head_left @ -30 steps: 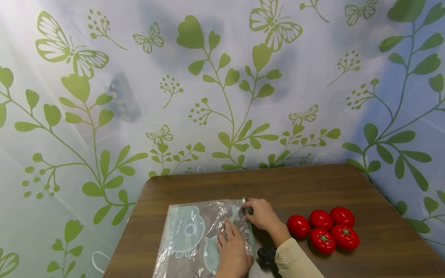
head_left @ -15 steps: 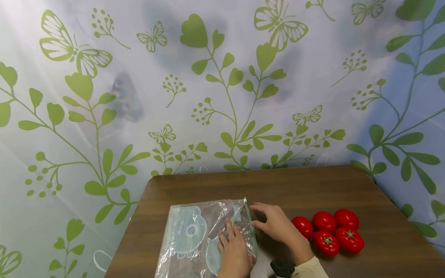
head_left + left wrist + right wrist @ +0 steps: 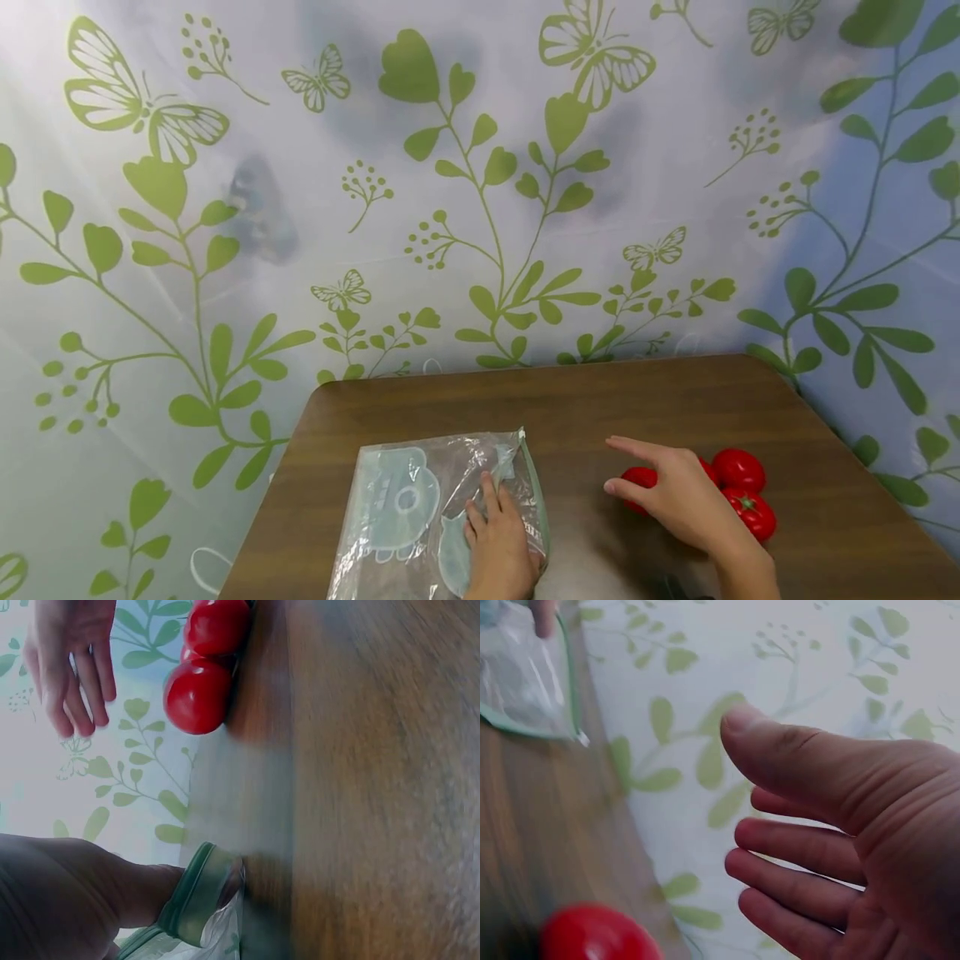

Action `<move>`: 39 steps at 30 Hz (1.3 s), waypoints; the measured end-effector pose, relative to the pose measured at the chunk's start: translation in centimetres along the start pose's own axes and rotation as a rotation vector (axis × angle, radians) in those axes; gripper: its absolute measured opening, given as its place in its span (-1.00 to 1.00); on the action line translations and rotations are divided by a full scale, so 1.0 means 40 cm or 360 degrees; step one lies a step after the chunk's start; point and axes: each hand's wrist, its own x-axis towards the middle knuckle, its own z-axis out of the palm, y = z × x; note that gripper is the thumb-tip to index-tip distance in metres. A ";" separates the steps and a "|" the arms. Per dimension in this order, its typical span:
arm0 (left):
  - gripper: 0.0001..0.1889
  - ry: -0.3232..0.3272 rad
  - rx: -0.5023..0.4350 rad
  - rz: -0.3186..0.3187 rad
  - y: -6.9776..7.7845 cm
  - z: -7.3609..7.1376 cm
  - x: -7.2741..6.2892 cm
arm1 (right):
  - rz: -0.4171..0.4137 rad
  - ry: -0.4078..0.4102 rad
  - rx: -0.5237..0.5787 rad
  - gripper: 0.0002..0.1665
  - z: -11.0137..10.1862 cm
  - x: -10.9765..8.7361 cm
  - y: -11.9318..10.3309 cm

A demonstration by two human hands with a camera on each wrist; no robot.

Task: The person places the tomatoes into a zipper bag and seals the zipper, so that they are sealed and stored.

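A clear zip bag (image 3: 468,450) with a green edge and pale blue cartoon prints lies flat on the table. My left hand (image 3: 501,537) rests on its right part, fingers spread over the film. In the left wrist view, the thumb (image 3: 139,889) is tucked under the bag's green zip edge (image 3: 191,892), so the film lies between thumb and fingers. To the right, my right hand (image 3: 678,496) hovers by several red tomatoes (image 3: 738,471), partly hiding them. Its thumb and fingers are apart, holding nothing.
The brown wooden table (image 3: 600,392) has its far edge against a white curtain (image 3: 480,208) printed with green leaves and butterflies. A white cord loop (image 3: 201,567) hangs left of the table.
My right hand has let go of the bag's zip edge at the upper corner and moved right to the tomatoes. The left hand has stayed on the bag.
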 end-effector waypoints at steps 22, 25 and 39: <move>0.22 -0.0008 0.0008 0.0009 -0.001 0.003 0.001 | 0.0349 0.0057 -0.0133 -0.21 -0.143 -0.157 0.207; 0.21 -0.0013 -0.0010 0.0007 -0.001 0.002 0.001 | 0.0412 0.0036 -0.0094 -0.17 -0.157 -0.171 0.235; 0.19 -0.0020 -0.0011 0.0022 -0.001 0.000 -0.004 | 0.0530 0.0037 -0.0068 -0.04 -0.196 -0.228 0.352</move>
